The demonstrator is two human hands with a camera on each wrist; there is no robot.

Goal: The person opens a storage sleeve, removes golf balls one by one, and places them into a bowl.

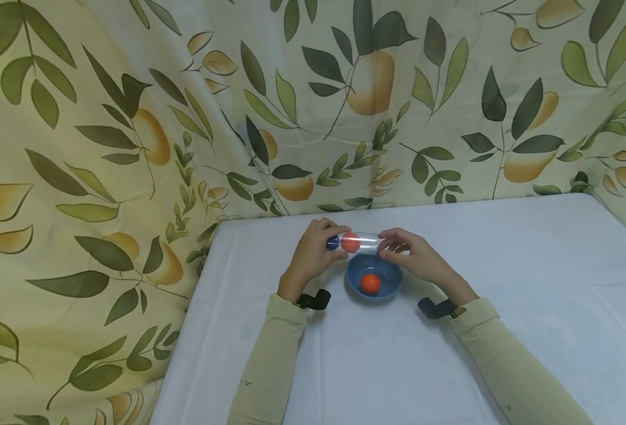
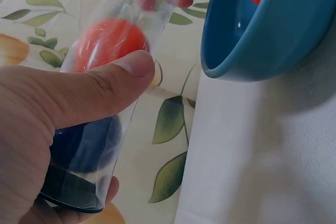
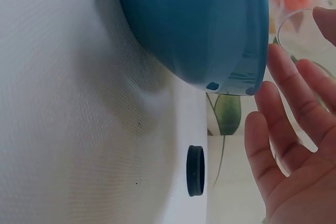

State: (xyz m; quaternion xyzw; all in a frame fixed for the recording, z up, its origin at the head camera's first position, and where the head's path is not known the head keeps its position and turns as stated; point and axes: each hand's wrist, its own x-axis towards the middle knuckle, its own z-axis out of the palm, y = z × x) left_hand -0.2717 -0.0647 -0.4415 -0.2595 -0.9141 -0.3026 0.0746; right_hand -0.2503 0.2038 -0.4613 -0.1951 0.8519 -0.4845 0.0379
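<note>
Nearest the camera, we see two pale sleeves [image 1: 267, 366] leading to a left hand [image 1: 310, 255] and a right hand [image 1: 416, 257] over the tabletop [image 1: 504, 236]. The left hand grips a clear tube [image 1: 370, 243] around its dark closed end. Its long axis runs sideways from left hand to right, its open rim by the right hand, whose fingers bend loosely there; we cannot tell whether they pinch it. Inside the tube, a dark blue ball [image 2: 89, 145] and a red ball [image 1: 350, 242] lie nearer the left hand. Between both hands, just nearer us than the tube, stands a blue bowl [image 1: 391, 277] holding an orange ball [image 1: 370, 284]. Past the right hand's fingers, we spot a black cap [image 3: 195, 170].
</note>
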